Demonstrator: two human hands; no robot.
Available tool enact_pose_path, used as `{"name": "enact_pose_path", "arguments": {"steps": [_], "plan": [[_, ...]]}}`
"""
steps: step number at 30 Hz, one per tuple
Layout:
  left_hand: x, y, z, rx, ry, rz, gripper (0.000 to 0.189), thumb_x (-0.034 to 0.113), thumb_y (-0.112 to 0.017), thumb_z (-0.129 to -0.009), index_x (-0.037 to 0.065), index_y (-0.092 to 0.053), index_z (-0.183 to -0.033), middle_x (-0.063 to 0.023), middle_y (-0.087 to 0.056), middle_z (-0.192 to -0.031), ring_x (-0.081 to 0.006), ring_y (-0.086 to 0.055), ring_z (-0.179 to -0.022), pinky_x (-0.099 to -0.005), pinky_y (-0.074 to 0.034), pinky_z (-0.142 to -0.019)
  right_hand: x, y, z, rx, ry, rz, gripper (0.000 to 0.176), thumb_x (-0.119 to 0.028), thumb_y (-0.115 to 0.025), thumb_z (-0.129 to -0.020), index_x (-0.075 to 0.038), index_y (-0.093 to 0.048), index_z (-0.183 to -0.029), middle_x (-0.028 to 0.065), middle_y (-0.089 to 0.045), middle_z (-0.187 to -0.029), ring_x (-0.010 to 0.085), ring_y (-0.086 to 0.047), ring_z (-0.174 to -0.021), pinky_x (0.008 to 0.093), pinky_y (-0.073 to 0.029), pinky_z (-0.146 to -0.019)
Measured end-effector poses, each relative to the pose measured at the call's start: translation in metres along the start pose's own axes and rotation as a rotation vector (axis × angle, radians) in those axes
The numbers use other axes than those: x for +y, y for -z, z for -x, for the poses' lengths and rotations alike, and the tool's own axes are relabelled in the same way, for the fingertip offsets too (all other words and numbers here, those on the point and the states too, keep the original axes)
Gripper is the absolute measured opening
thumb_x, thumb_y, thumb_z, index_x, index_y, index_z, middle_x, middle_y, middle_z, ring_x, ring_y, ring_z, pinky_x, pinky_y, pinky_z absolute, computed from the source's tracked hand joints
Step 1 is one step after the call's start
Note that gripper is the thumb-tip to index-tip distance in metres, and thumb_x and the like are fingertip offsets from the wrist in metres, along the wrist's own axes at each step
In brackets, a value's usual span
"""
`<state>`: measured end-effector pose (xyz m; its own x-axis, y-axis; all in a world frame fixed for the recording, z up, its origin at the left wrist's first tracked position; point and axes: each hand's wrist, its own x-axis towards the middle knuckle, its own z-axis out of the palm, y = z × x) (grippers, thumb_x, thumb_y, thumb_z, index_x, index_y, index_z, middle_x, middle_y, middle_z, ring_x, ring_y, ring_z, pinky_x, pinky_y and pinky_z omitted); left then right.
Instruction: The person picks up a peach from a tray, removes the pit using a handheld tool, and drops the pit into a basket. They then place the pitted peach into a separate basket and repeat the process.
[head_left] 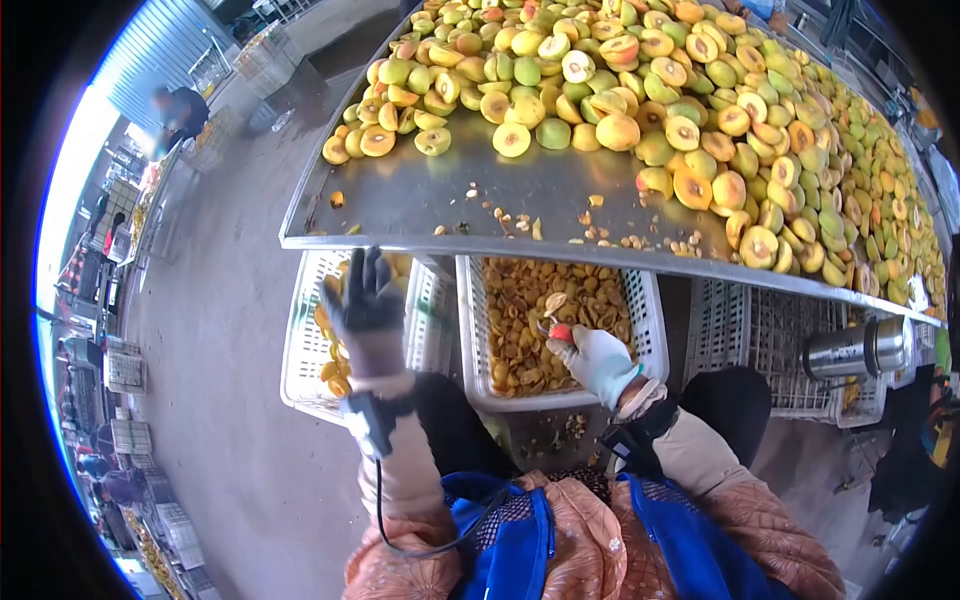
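My right hand [598,362], in a white glove, is closed on the red handle of a small pitting tool [561,331] with a curved metal end. A pale bit [555,301] shows right at that tip. They overlap a white crate [650,345] full of brownish-yellow fruit pieces [515,330]. My left hand [370,310], dark-gloved, is raised with fingers spread and nothing in them. It overlaps another white crate [303,345] holding yellow fruit halves [335,378]. Above both hands, halved apricot-like fruit [690,130], many with pits showing, lie heaped on a metal table [420,190].
Loose pits [600,235] are scattered along the table's raised front edge. At the right, a steel flask [855,347] lies over stacked crates [720,330]. Another person [182,112] is at the far left, near more crates [270,60]. Scraps lie on the floor below.
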<state>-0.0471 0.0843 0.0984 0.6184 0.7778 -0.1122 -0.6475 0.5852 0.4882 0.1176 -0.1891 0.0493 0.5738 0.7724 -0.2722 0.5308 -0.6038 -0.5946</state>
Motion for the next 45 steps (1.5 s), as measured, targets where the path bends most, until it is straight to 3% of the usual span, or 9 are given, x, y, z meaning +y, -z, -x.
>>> {"name": "enact_pose_path", "arguments": {"steps": [9,11,14,23,25,27,33,38,45], "plan": [[-0.05,-0.054,-0.287,0.095,-0.068,-2.123,0.052,0.047,-0.075,-0.074,-0.003,-0.068,-0.087,-0.0162,-0.067,-0.081,-0.027,-0.067,-0.069,-0.0363,-0.053,-0.068,-0.003,-0.008,-0.003,0.295,0.108,-0.18,0.046,-0.05,-0.053,-0.089,-0.005,-0.055,-0.085,0.0191,-0.062,-0.065,0.04,-0.062,-0.064,0.0473,-0.049,-0.055],[-0.063,-0.046,-0.283,-0.059,-0.304,-1.936,0.046,0.036,-0.078,-0.074,-0.003,-0.065,-0.096,-0.0149,-0.067,-0.084,-0.0249,-0.067,-0.068,-0.0365,-0.054,-0.062,-0.002,-0.004,0.0,0.328,0.133,-0.217,0.045,-0.05,-0.054,-0.089,-0.005,-0.056,-0.085,0.0196,-0.062,-0.066,0.0407,-0.062,-0.064,0.0482,-0.049,-0.056],[-0.062,-0.078,-0.234,-0.124,0.14,-1.298,0.037,0.022,-0.074,-0.079,0.003,-0.058,-0.107,-0.0091,-0.066,-0.092,-0.0167,-0.068,-0.069,-0.0263,-0.045,-0.044,-0.004,0.003,0.005,0.296,0.049,-0.218,0.043,-0.048,-0.056,-0.089,-0.005,-0.057,-0.086,0.02,-0.062,-0.067,0.0418,-0.061,-0.066,0.0485,-0.048,-0.058],[-0.088,-0.085,0.035,-0.198,0.418,-0.445,0.035,0.016,-0.057,-0.08,-0.003,-0.055,-0.11,-0.0151,-0.065,-0.094,-0.0278,-0.066,-0.082,-0.0351,-0.057,-0.069,-0.029,0.038,0.044,0.19,0.093,-0.702,0.043,-0.044,-0.059,-0.088,-0.001,-0.057,-0.094,0.0226,-0.061,-0.072,0.0411,-0.062,-0.072,0.0419,-0.047,-0.06],[-0.109,-0.087,0.066,-0.113,0.368,-0.304,0.038,0.017,-0.057,-0.081,-0.004,-0.054,-0.113,-0.0173,-0.063,-0.1,-0.0306,-0.065,-0.09,-0.0367,-0.056,-0.078,-0.028,0.021,0.047,0.292,0.202,-0.675,0.049,-0.05,-0.058,-0.089,-0.001,-0.056,-0.09,0.0117,-0.048,-0.059,0.0203,-0.041,-0.054,0.0344,-0.04,-0.054],[-0.109,-0.084,0.09,-0.586,-0.449,-1.593,0.036,0.014,-0.057,-0.09,-0.004,-0.047,-0.12,-0.0194,-0.059,-0.112,-0.0286,-0.062,-0.1,-0.0366,-0.055,-0.085,-0.03,0.02,0.055,0.267,0.172,-0.641,0.051,-0.052,-0.056,-0.089,-0.001,-0.056,-0.09,0.0144,-0.048,-0.061,0.0247,-0.045,-0.055,0.036,-0.041,-0.055],[-0.139,-0.057,0.106,-0.464,-0.305,-1.022,0.047,0.0,-0.063,-0.086,-0.006,-0.038,-0.125,-0.0182,-0.058,-0.109,-0.0249,-0.061,-0.1,-0.0334,-0.054,-0.087,-0.027,0.015,0.068,0.21,0.21,-0.613,0.051,-0.049,-0.053,-0.092,0.001,-0.057,-0.096,0.0171,-0.055,-0.067,0.0306,-0.058,-0.063,0.0372,-0.044,-0.06],[-0.14,-0.08,0.116,-0.085,0.2,-0.282,0.054,0.049,-0.033,-0.099,0.0,-0.049,-0.115,-0.0153,-0.059,-0.102,-0.0265,-0.061,-0.091,-0.0379,-0.053,-0.082,-0.03,0.023,0.078,0.15,0.197,-0.606,0.047,-0.044,-0.053,-0.092,0.002,-0.057,-0.093,0.0243,-0.062,-0.075,0.0414,-0.062,-0.075,0.0422,-0.047,-0.064],[-0.16,-0.087,0.132,-0.151,-0.007,-0.576,0.056,0.05,-0.027,-0.1,0.001,-0.051,-0.11,-0.0133,-0.06,-0.097,-0.0271,-0.062,-0.086,-0.0376,-0.053,-0.077,-0.028,0.013,0.082,0.201,0.155,-0.686,0.048,-0.044,-0.051,-0.095,0.003,-0.056,-0.103,0.0211,-0.063,-0.08,0.0345,-0.064,-0.077,0.0378,-0.047,-0.068]]}}
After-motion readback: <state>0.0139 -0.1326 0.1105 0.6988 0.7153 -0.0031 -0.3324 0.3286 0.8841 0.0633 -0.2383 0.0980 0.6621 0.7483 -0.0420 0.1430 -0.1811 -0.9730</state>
